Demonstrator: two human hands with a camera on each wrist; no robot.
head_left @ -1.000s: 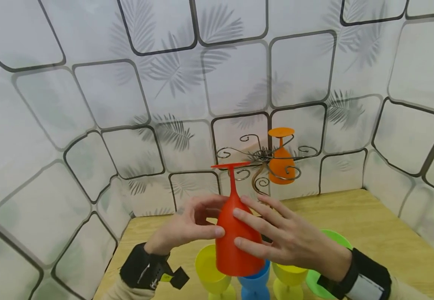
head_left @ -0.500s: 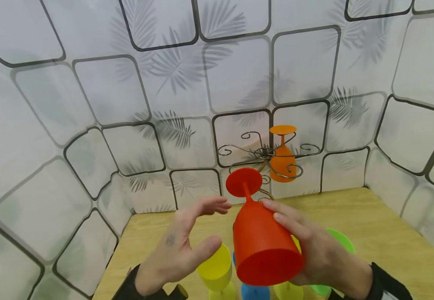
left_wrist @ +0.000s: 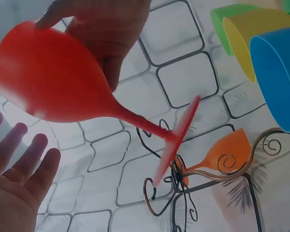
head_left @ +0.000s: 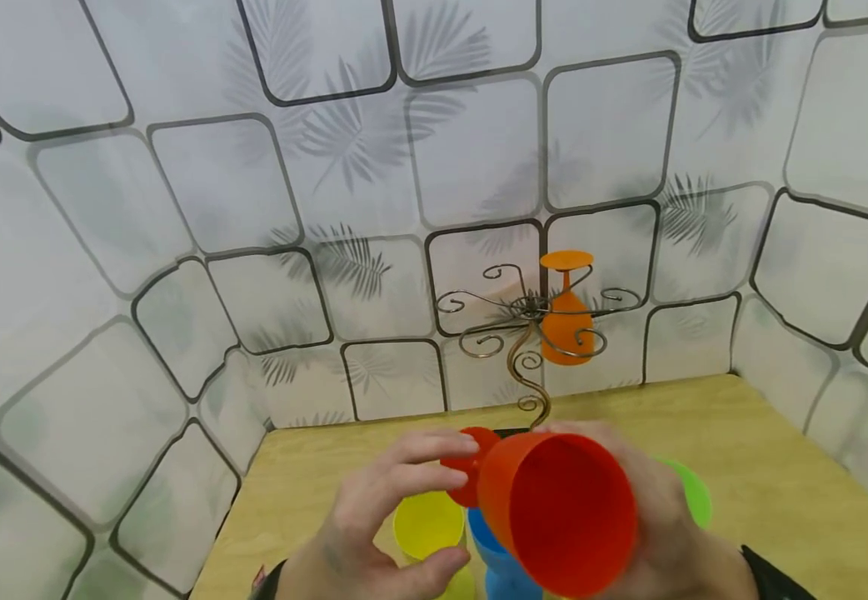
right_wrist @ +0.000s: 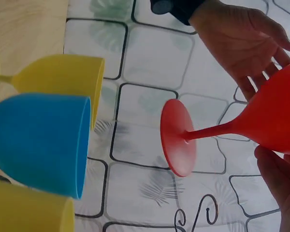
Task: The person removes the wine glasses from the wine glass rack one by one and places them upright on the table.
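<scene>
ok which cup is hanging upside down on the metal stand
The orange cup: it alone hangs foot-up on the metal stand, while the red cup is in the right hand.

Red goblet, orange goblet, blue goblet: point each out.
Red goblet [left_wrist: 70, 79]: left wrist view, outside of bowl.
Orange goblet [head_left: 567, 326]: head view, bowl of upside-down goblet.
Blue goblet [right_wrist: 38, 140]: right wrist view, outside of bowl.
</scene>
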